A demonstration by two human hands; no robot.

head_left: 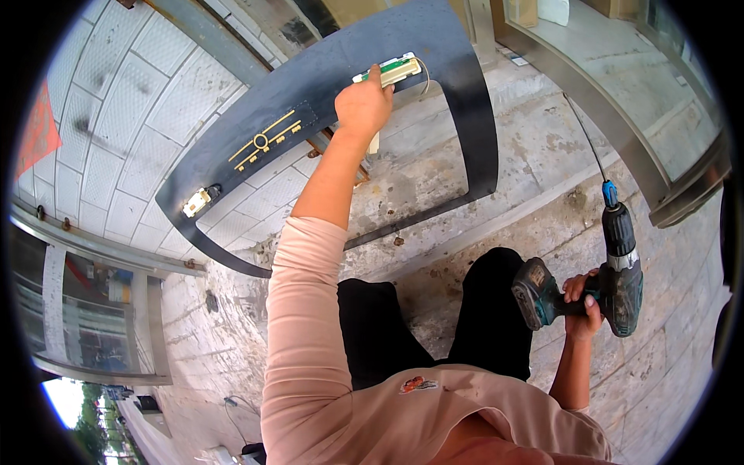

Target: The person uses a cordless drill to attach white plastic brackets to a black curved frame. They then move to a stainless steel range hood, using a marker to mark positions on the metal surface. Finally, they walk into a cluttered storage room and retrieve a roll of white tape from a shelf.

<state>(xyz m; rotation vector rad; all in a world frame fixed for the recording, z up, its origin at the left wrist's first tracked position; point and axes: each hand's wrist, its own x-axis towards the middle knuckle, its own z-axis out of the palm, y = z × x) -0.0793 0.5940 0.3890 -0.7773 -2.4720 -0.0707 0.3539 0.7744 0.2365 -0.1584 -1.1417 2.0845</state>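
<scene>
A dark grey panel [372, 46] with a large cut-out stands before me, bent in shape by the lens. On it sits a cream-and-green rectangular fitting [401, 70] with a thin wire loop at one end. My left hand [363, 107] is closed on this fitting, its index finger stretched over the top and the other fingers curled. Well away to the right, my right hand [583, 304] grips a cordless drill [620, 271] by its handle. A long thin bit [586, 138] with a blue collar points up and away from me.
Gold bar-and-ring trim [262, 142] and a small cream fitting [199, 201] sit on the panel's left part. A metal-framed glass door [620, 116] stands at the right. Stained stone floor [232, 325] spreads around my knees, and a glazed cabinet or window [93, 310] is at the left.
</scene>
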